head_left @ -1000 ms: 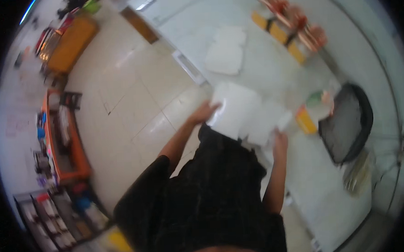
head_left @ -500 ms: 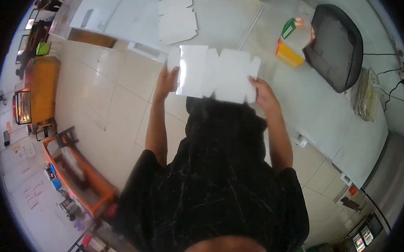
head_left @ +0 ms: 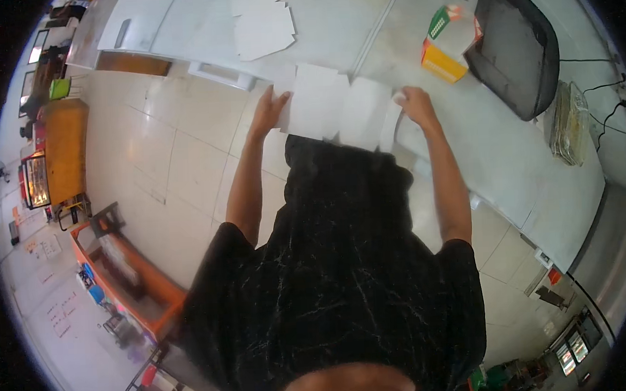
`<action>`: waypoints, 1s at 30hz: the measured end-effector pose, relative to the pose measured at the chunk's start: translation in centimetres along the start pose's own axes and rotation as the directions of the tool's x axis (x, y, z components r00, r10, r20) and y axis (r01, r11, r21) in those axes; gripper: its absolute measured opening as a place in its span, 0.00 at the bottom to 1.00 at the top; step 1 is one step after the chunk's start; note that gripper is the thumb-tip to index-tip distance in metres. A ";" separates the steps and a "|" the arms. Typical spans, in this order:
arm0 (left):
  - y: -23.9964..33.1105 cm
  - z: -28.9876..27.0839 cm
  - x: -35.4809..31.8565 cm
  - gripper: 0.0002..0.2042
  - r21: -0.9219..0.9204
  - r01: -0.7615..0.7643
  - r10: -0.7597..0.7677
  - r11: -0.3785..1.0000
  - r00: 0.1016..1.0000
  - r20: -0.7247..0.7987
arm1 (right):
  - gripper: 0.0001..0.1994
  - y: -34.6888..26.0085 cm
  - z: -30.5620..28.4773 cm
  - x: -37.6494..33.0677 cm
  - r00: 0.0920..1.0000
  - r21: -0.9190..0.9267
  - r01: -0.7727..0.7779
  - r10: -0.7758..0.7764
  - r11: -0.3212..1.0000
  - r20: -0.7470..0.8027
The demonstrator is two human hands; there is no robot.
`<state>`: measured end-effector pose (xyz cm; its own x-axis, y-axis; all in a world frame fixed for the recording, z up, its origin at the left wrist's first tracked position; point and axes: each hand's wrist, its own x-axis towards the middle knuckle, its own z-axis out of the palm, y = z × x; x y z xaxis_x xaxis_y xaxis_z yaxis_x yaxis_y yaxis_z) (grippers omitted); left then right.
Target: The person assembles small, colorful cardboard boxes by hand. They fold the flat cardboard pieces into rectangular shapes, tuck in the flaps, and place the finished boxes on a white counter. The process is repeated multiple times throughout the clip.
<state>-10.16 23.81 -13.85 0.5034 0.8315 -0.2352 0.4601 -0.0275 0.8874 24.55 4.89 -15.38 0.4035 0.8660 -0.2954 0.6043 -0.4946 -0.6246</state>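
A white unfolded cardboard box blank [head_left: 330,104], with notched edges and crease lines, spans the gap between my hands at the near edge of the table. My left hand [head_left: 270,112] grips its left edge, thumb towards the sheet. At the opposite side, my right hand [head_left: 417,106] is closed on the right end panel, which stands bent at its crease. Farther off on the table lie more flat white box blanks [head_left: 264,30], apart from both hands.
The white table [head_left: 347,26] runs across the front and right. On it stand an open green, orange and yellow carton [head_left: 445,62], a dark grey chair back or panel [head_left: 513,50] and a bundle of clear plastic bags [head_left: 568,125]. An orange-framed case [head_left: 131,273] sits at left.
The right end panel of the box blank has gone from flat to bent. My right hand has curled tighter around that end, and the left edge has also tilted. The whole view has shifted slightly.
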 end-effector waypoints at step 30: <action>-4.5 -1.5 2.6 0.39 0.148 0.062 -0.078 0.987 0.992 0.102 | 0.13 1.2 -0.3 -1.8 0.973 0.249 0.125 -0.168 0.961 0.160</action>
<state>-12.02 26.89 -17.85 0.5383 0.7698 -0.3429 0.5936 -0.0575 0.8027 24.77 2.74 -15.41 0.1812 0.9371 -0.2984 0.4600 -0.3489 -0.8165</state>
